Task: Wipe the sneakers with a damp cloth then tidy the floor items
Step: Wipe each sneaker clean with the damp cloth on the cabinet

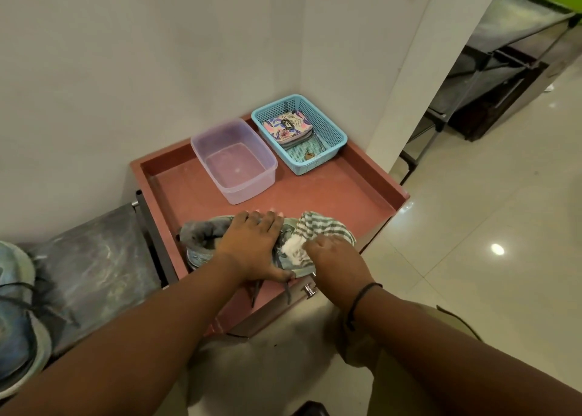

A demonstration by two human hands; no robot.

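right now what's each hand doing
Left hand: fingers curled over the sneaker, holding it down.
Right hand: grips the cloth against the sneaker.

Glossy tiled floor (472, 226), translucent plastic tub (234, 160), fluffy striped cloth (318, 229).
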